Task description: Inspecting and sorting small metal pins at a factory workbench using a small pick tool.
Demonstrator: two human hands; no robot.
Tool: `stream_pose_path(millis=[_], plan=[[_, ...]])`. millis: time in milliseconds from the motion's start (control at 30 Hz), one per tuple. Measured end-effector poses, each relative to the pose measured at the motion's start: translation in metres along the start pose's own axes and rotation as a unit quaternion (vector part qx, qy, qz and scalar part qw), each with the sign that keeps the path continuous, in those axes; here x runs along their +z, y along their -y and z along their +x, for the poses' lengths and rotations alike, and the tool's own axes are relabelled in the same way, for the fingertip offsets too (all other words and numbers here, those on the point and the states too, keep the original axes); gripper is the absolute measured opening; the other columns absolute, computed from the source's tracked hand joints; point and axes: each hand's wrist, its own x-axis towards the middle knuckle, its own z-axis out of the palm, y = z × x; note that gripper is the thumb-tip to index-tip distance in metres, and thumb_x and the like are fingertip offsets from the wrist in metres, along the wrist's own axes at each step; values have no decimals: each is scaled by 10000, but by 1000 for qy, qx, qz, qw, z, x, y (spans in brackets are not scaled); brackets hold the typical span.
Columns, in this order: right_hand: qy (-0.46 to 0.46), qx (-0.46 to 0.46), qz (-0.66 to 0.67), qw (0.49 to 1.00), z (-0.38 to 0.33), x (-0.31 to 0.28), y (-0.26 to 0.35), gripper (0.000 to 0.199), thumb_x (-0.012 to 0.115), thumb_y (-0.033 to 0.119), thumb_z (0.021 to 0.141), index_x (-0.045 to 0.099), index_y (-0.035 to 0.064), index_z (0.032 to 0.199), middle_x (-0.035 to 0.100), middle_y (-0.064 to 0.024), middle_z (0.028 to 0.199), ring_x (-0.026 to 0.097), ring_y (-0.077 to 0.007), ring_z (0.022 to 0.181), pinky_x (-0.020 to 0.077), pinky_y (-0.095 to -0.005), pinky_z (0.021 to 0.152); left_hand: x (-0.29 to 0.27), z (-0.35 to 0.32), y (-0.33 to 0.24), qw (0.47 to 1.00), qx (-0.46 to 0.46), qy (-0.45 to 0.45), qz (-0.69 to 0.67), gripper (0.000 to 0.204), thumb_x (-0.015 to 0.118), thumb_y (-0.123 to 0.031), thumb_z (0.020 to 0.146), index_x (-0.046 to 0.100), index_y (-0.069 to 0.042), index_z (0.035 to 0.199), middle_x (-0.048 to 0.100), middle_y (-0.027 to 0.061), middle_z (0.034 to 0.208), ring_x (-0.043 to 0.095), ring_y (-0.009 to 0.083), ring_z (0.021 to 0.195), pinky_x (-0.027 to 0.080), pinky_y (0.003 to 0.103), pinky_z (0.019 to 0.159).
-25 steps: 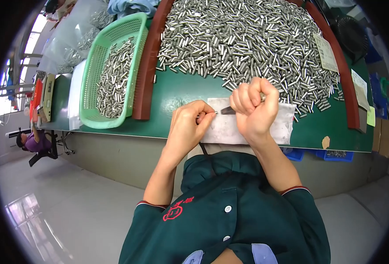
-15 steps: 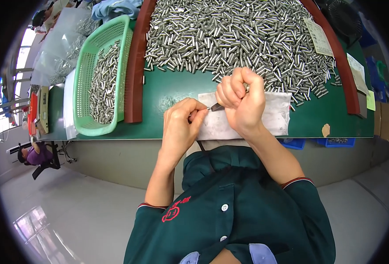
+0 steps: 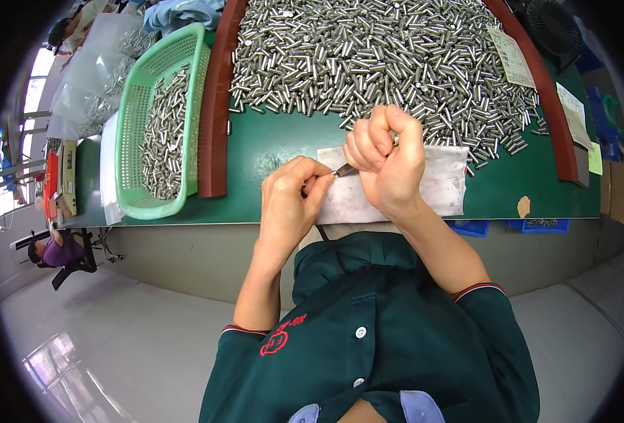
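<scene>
Hands meet over white cloth pad (image 3: 439,187) at front edge of green desk (image 3: 270,151). Right hand (image 3: 389,158) is fisted around a small tool (image 3: 345,169), dark tip poking out toward left hand (image 3: 294,201). Left grip is a tight pinch, thumb + forefinger; I reckon it's on one small metal pin, but the part itself is hidden, can't confirm. Tip sits right at the left fingertips, touching or nearly.

Handling, my read: pins in the big pile (image 3: 368,56) are short steel cylinders, rigid, light singly, smooth so prob slippery and prone to roll. Best hold is across the barrel mid-length, one end left exposed for the tool. Not fragile.

Green basket (image 3: 132,141) to the left holds more pins, beside red-brown divider (image 3: 217,106). Paper slips (image 3: 513,56) on right of pile.
</scene>
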Motion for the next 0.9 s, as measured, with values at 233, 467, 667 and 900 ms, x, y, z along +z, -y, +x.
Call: stream_pose_path(millis=[233, 467, 667, 900], plan=[[5, 3, -7, 1000, 0, 1, 0, 344, 295, 184, 838, 287, 95, 505, 271, 6, 408, 176, -68, 374, 156, -235, 367, -1, 0, 1, 1000, 5, 0, 4, 66, 624, 2, 671, 563, 13, 693, 485, 86, 577, 443, 180, 479, 370, 292, 472], [14, -11, -39, 999, -1, 4, -5, 349, 319, 176, 837, 290, 84, 502, 277, 9, 422, 200, -61, 385, 172, -228, 372, 2, -3, 5, 1000, 1, -1, -22, 71, 626, 6, 670, 560, 19, 693, 485, 91, 577, 455, 184, 487, 375, 296, 476], [33, -57, -145, 987, -4, 16, -11, 367, 308, 203, 858, 285, 95, 508, 261, 8, 420, 174, -71, 392, 168, -238, 387, 2, -1, 6, 1000, 14, -4, -22, 74, 626, 10, 669, 557, 22, 693, 487, 97, 577, 460, 206, 488, 374, 306, 475], [17, -26, -84, 996, 2, 6, -5, 330, 333, 155, 830, 282, 83, 511, 267, 16, 445, 214, -62, 396, 171, -232, 384, 3, -1, 4, 1000, 3, -9, -25, 64, 613, 0, 685, 554, 18, 701, 482, 99, 578, 460, 201, 497, 375, 304, 480]])
